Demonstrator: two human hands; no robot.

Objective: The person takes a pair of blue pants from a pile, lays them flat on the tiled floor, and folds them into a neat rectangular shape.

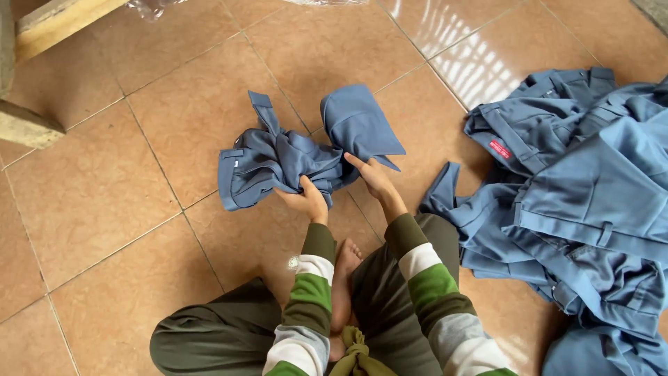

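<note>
A crumpled pair of blue trousers (278, 161) lies bunched on the tiled floor in front of me. My left hand (307, 200) grips a fold of the fabric at its near edge. My right hand (376, 177) holds the cloth just to the right, fingers pushed under a flap that stands up. Both sleeves are striped green, white and grey. I sit cross-legged, with a bare foot (342, 278) showing between my arms.
A large heap of blue trousers (584, 195) covers the floor at the right, one with a small red label. A wooden plank and a concrete edge (28, 125) sit at the upper left. Clear plastic wrap (156, 7) lies at the top.
</note>
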